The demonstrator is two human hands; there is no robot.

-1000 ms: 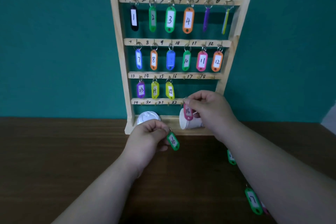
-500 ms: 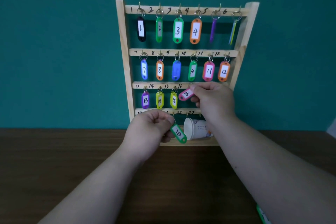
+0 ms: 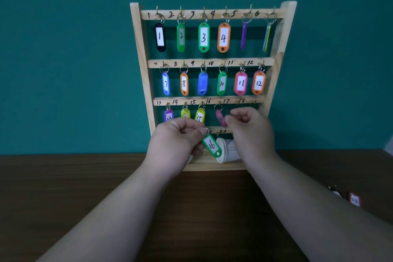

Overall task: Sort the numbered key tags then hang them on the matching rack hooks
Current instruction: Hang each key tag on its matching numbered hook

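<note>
On the dark wooden table, far right, two loose tags lie blurred and unreadable. My left hand pinches the ring of the green tag 16, which dangles in front of a tipped paper cup on the base of the wooden rack. My right hand, fingers curled, sits against the blurred pink tag hanging under the 16. I cannot tell whether it pinches the tag. My left knuckles hide the lower halves of purple tag 13 and the yellow tag beside it.
</note>
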